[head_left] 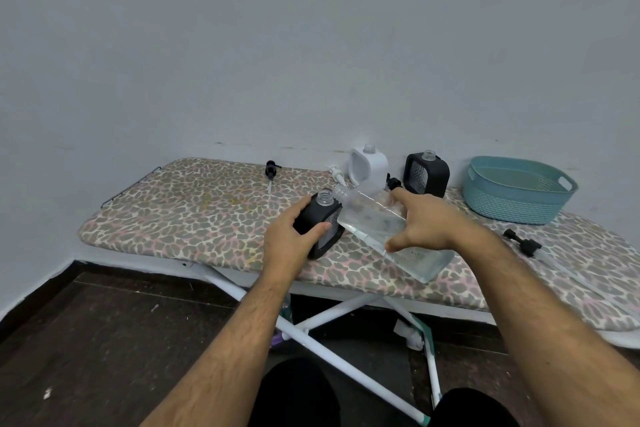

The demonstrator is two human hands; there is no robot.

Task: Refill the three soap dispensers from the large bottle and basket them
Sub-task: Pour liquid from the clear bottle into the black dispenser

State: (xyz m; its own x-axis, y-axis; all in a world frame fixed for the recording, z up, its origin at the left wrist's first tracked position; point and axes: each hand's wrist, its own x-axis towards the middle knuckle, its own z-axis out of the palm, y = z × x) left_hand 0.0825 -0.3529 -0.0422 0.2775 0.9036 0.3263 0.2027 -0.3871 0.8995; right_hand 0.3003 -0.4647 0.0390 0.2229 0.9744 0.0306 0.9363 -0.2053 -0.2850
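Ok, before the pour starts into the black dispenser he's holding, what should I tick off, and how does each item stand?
1. Dispenser neck uncapped: ok.
2. Left hand grips the dispenser: ok.
3. Right hand holds the large bottle, tilted: ok.
4. Bottle mouth over the dispenser neck: not ok, it sits just right of it.
5. Liquid left in the bottle: ok, some pools at its low end.
6. Basket free for the filled dispensers: ok.

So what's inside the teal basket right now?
The teal woven plastic basket shows only its bare floor; no dispensers are in it. Its near wall hides the closest strip of the floor.
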